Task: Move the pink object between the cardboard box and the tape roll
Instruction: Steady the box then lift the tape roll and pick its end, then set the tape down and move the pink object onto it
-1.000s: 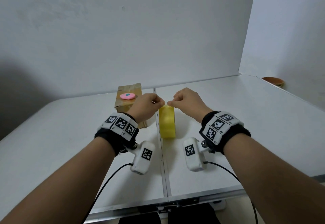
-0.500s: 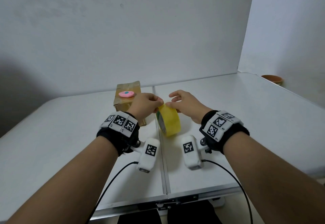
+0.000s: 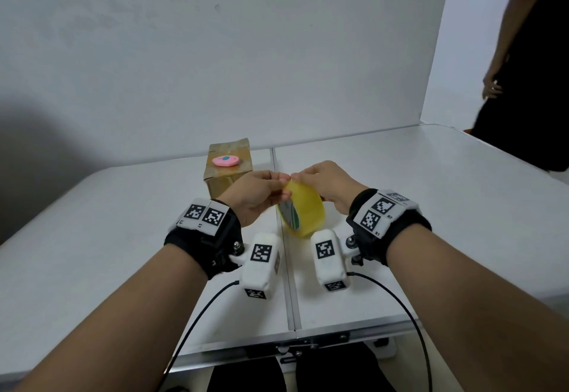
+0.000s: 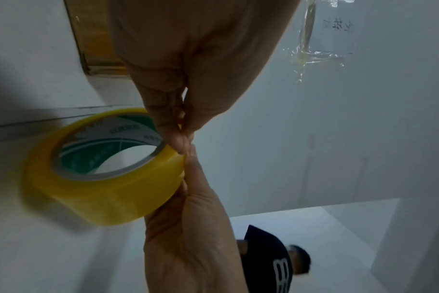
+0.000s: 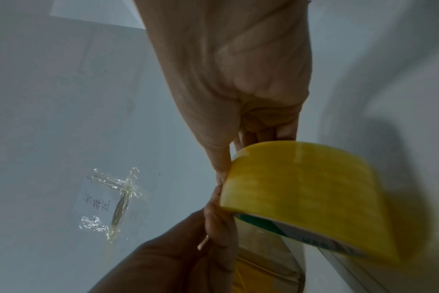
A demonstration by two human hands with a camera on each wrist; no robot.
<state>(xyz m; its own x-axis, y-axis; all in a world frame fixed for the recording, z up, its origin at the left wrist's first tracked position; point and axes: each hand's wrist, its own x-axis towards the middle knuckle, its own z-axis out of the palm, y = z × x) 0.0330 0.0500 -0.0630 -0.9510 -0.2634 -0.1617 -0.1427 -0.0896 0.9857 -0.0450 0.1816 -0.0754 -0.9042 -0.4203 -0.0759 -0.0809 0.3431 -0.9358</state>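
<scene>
A pink object (image 3: 225,161) with a blue spot lies on top of the brown cardboard box (image 3: 228,176) at the table's middle back. In front of the box, both hands hold a yellow tape roll (image 3: 303,211) tilted above the table, its green-and-white core facing left. My left hand (image 3: 261,194) pinches the roll's top edge (image 4: 173,156) between thumb and fingers. My right hand (image 3: 326,183) grips the same top edge from the right, with its fingers curled behind the roll (image 5: 306,196).
The white folding table (image 3: 431,206) has a centre seam running front to back. White walls stand behind and to the right. A person in black (image 3: 523,68) stands at the table's far right corner. Cables run from both wrist cameras.
The tape roll, upright on the table a second ago, has been tipped and lifted a little toward me. Both hands came nearer with it. The person in black has come into view.
</scene>
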